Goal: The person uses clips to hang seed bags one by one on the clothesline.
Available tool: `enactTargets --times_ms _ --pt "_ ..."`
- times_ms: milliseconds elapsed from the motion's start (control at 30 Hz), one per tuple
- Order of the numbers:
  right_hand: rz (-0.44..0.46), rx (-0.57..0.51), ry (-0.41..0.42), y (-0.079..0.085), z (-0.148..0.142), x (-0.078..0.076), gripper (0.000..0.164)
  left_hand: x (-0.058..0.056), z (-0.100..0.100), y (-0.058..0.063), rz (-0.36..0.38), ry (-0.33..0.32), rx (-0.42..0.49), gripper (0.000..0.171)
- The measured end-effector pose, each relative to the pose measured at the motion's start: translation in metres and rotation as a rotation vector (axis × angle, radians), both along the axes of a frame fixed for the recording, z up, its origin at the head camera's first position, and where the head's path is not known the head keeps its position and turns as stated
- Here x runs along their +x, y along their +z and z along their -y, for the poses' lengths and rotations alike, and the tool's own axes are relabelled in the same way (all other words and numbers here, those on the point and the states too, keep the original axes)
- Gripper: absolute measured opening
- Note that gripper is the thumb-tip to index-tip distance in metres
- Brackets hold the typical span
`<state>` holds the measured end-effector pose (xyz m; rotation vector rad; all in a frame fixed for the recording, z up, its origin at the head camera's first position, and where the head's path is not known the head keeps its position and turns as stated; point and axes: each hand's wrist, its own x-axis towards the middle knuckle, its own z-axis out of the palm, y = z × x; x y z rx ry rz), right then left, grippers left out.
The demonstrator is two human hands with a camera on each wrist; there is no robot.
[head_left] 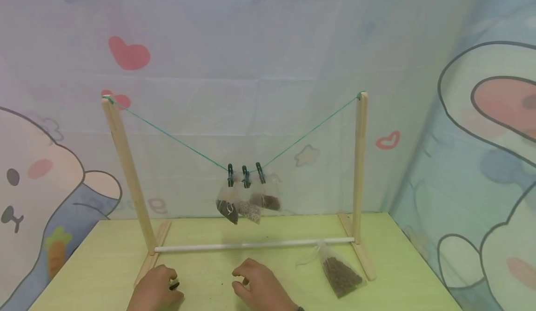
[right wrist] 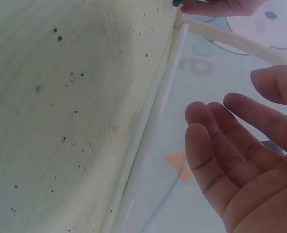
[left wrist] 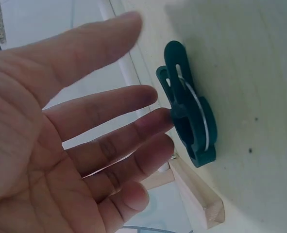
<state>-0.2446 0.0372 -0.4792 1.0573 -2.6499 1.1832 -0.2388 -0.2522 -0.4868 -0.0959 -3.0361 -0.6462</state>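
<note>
A dark green clothespin (left wrist: 189, 109) lies on the table beside my left hand (head_left: 155, 287). In the left wrist view that hand's fingers are loosely bent, thumb apart, and a fingertip meets or nearly meets the clip; nothing is gripped. My right hand (head_left: 260, 283) hovers over the table with fingers loosely bent, holding nothing. To its right lies a mesh drawstring bag (head_left: 341, 273) with brown contents. Three green clothespins (head_left: 246, 177) hang mesh bags (head_left: 227, 208) from a sagging green string (head_left: 176, 138) behind the hands.
Two wooden posts (head_left: 361, 166) on wooden feet (head_left: 363, 255) hold the string's ends. A white rod (head_left: 251, 245) joins them low across the yellow-green table (head_left: 201, 297). Printed cloth (head_left: 259, 92) hangs behind and at the right.
</note>
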Motion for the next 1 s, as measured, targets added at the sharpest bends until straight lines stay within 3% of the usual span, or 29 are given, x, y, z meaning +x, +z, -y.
enactTargets --times_ms 233,467,800,1000 --pt "0.017 0.018 0.006 0.0 0.002 0.002 0.017 -0.002 0.001 -0.004 0.011 0.004 0.01 0.046" --pt "0.017 0.02 0.01 0.0 0.002 0.001 0.017 -0.001 -0.002 -0.006 -0.011 0.001 0.014 0.025" --pt "0.055 -0.01 0.025 -0.001 -0.002 0.0 0.019 0.001 -0.008 -0.006 -0.01 0.036 0.021 0.037" --pt "0.061 -0.016 -0.002 -0.002 -0.006 -0.003 0.019 -0.001 -0.016 0.0 -0.043 0.019 -0.007 0.03"
